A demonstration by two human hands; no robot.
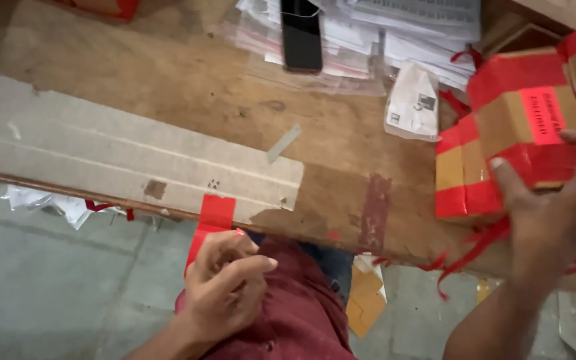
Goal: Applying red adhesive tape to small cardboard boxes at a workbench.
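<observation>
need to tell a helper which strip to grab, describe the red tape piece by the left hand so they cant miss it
Start at the wooden table and follow its near edge to the flat cardboard sheet lying along it. The red tape strip is stuck at that sheet's lower right edge and hangs off the table, pinched by the left hand. Unlike the red tape around the boxes at right, it hangs free.
</observation>
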